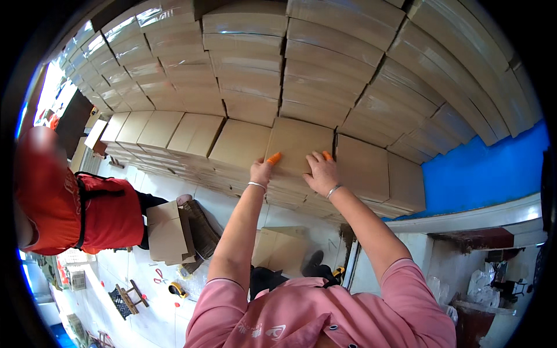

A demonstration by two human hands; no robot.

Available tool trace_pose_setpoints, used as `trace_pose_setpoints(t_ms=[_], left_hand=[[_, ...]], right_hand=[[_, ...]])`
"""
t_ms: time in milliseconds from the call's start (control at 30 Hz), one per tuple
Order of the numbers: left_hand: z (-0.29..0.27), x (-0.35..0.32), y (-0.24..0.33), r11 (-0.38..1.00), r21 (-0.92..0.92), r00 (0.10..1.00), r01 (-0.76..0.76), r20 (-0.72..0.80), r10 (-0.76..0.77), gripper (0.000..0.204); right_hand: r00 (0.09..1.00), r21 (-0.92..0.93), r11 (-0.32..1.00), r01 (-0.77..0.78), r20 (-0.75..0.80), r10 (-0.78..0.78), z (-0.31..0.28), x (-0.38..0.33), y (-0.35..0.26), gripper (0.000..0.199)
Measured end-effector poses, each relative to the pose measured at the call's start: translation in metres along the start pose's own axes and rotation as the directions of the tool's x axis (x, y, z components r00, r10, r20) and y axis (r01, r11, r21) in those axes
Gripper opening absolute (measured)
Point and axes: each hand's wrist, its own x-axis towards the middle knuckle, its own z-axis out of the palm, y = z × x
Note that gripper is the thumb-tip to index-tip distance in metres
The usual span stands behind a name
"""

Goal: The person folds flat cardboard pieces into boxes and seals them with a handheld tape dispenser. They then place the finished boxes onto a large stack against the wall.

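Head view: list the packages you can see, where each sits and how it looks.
Top box: under both hands, on the low stack; flat brown cardboard.
Box wall: behind it, taped brown cartons stacked high.
Open box: floor, left, beside a person in red; brown.
Floor box: below the arms; brown.

Stacked cardboard boxes are walling off everything ahead, packed tight with only thin seams between the columns. The left hand and right hand are pressing on the flat box topping the lower stack, leaving no gap beneath the palms. Open room is lying to the right, before the blue wall. At left, a person in red and loose cartons are crowding the floor.
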Motion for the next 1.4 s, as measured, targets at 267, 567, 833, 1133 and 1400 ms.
trace_pose_setpoints(t_ms=[267, 567, 833, 1133, 1400], left_hand=[[-0.053, 0.020, -0.005, 0.979, -0.135, 0.985, -0.155, 0.053, 0.163, 0.042], [-0.071, -0.024, 0.025, 0.802, -0.589, 0.909, 0.097, 0.381, 0.170, 0.049], [-0.141, -0.097, 0.155, 0.422, -0.793, 0.788, -0.438, -0.114, 0.604, 0.039], [-0.135, -0.078, 0.291, 0.617, -0.352, 0.693, -0.704, -0.153, 0.704, 0.033], [-0.158, -0.111, 0.335, 0.528, 0.037, 0.528, -0.848, -0.019, 0.849, 0.036]], right_hand=[[0.995, 0.199, 0.979, -0.051, 0.094, 0.033, -0.004, -0.012, 0.022, 0.108], [0.934, 0.623, 0.763, 0.173, -0.351, 0.074, -0.042, -0.035, -0.033, 0.111], [0.872, 0.606, 0.662, 0.440, -0.464, -0.155, -0.181, 0.025, -0.125, 0.110], [0.836, 0.812, 0.202, 0.548, -0.535, -0.117, -0.222, 0.142, -0.106, 0.088], [0.864, 0.869, 0.062, 0.492, -0.495, 0.093, -0.233, 0.126, -0.149, 0.073]])
